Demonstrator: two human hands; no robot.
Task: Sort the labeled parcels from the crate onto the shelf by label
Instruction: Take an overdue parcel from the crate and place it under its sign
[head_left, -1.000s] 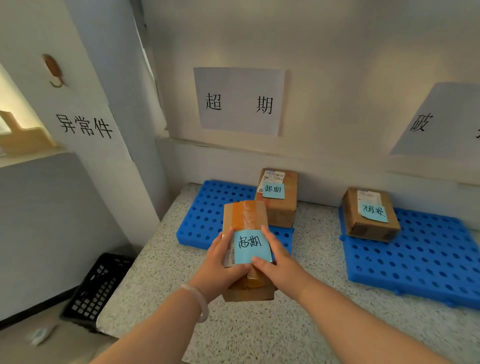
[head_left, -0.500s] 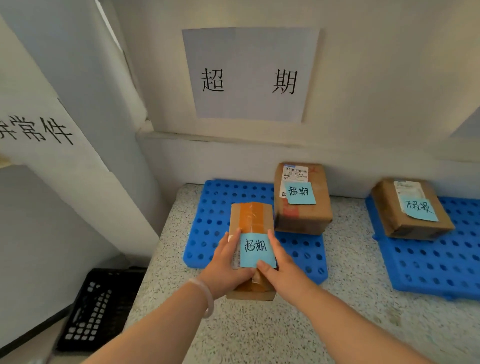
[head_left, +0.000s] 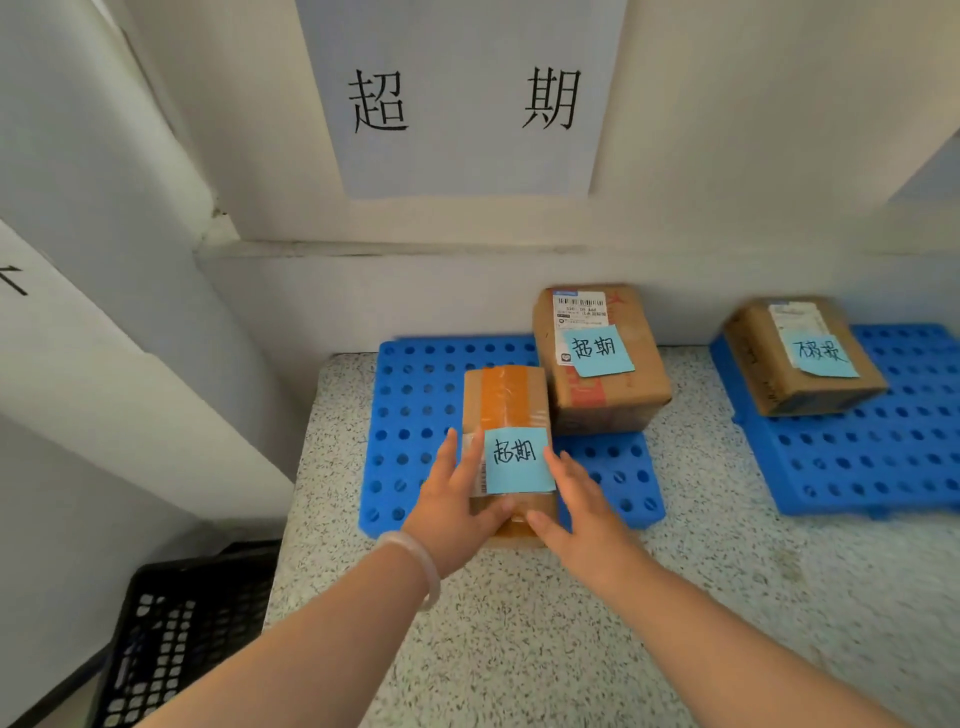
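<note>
Two parcels are already placed: the sorted parcel (head_left: 602, 374) on the left pallet (head_left: 410, 405) under its matching sign (head_left: 457, 98), and another parcel (head_left: 800, 358) on the right pallet (head_left: 883, 457). My left hand (head_left: 452, 504) and right hand (head_left: 582, 509) clasp the held parcel (head_left: 506, 410) over the left pallet, near-left of the sorted one. It has travelled farther in than a moment ago.

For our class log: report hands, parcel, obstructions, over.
Left hand, right hand hold taped parcel by its sides. Parcel over blue pallet. Second parcel close on its right.
</note>
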